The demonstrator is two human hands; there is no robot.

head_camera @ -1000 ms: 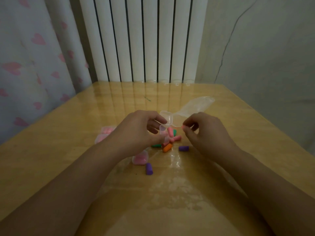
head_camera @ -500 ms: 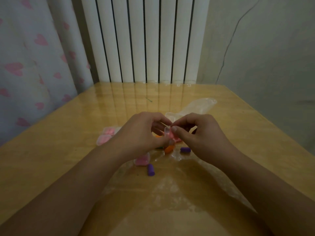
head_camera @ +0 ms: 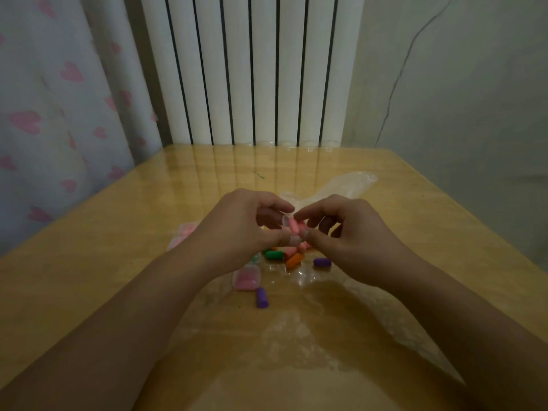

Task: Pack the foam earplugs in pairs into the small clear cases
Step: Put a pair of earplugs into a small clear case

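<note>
Both hands up over the table (head_camera: 89, 292), meeting at centre. Left hand (head_camera: 237, 229): fingers curled, thumb and forefinger pinching the small clear case (head_camera: 292, 237) from its left side. Right hand (head_camera: 347, 232): fingers curled, thumb and forefinger pinching the same case from the right, fingertips almost touching the left hand's. Pink earplug (head_camera: 294, 226) sits in the case between the two pinches; can't tell whether the lid is fully closed.

On the table just below the hands: loose earplugs in a clump, green one (head_camera: 274, 255), orange one (head_camera: 293, 260), a pink one beside them. Purple earplug (head_camera: 322, 262) just right of the clump, a second purple earplug (head_camera: 262, 297) nearer. Filled case with pink plugs (head_camera: 246, 278) near the left wrist; more pink-filled cases (head_camera: 185, 232) further left, partly hidden by the left hand. Clear plastic bag (head_camera: 350, 186) lies beyond the hands, far right.
</note>
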